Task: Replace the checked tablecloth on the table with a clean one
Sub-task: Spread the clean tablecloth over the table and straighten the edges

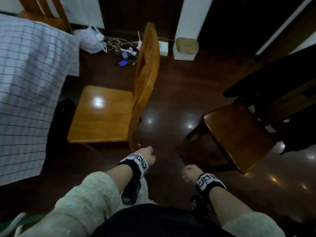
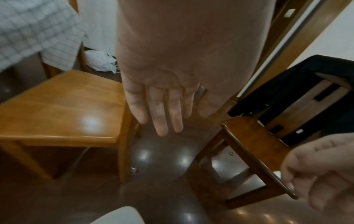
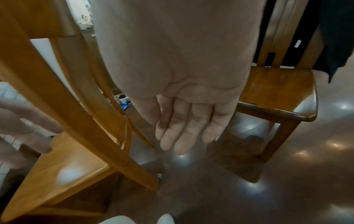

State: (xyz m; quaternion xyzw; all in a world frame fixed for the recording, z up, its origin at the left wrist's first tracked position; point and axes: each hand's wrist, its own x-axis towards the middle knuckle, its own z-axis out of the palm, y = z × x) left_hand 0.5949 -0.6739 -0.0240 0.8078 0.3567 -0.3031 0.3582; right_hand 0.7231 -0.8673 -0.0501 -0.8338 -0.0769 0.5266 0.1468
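— So, how far along is the cloth change?

— Hardly begun, I'd judge. The checked tablecloth [image 1: 25, 79] lies over the table at the far left, one corner hanging off the edge. No clean cloth shows in any view.

— And the hands?

— Both hang low over the dark floor [image 1: 171, 93], holding nothing. The left hand [image 2: 162, 106] has its fingers straight and close together, pointing down beside the back of the light wooden chair [image 1: 102, 115]. The right hand [image 3: 187, 124] is much the same, fingers relaxed and extended, in the gap between the two chairs.

— What stands in the way?

— The light chair sits just beside the table's draped edge, so it probably needs shifting before the cloth can be pulled off that side. A darker chair [image 1: 239, 134] stands to the right with a black garment [image 1: 282, 79] over its back. Further off there's a white plastic bag [image 1: 91, 40], a tangle of cables with a power strip [image 1: 128, 47], and a cardboard box [image 1: 187, 45] against a white post
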